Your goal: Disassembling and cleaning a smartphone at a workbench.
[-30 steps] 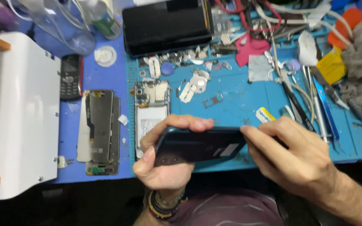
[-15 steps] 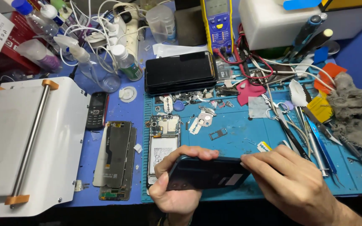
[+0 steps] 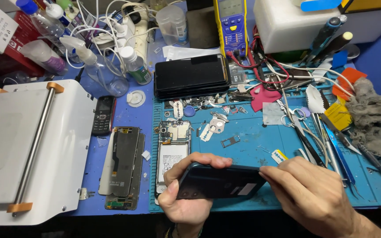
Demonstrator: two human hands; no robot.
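Above the blue mat (image 3: pixel 252 145), left hand (image 3: pixel 186 194) grips the dark phone (image 3: pixel 219 181) edgewise; right hand (image 3: pixel 314 198) pinches its end.

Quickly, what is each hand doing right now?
Left hand: closed, holding the dark phone.
Right hand: fingertips at the phone's end; grip cannot be told.

Both hands (image 3: pixel 186 194) have drawn the dark phone (image 3: pixel 219 180) nearer the bench edge.
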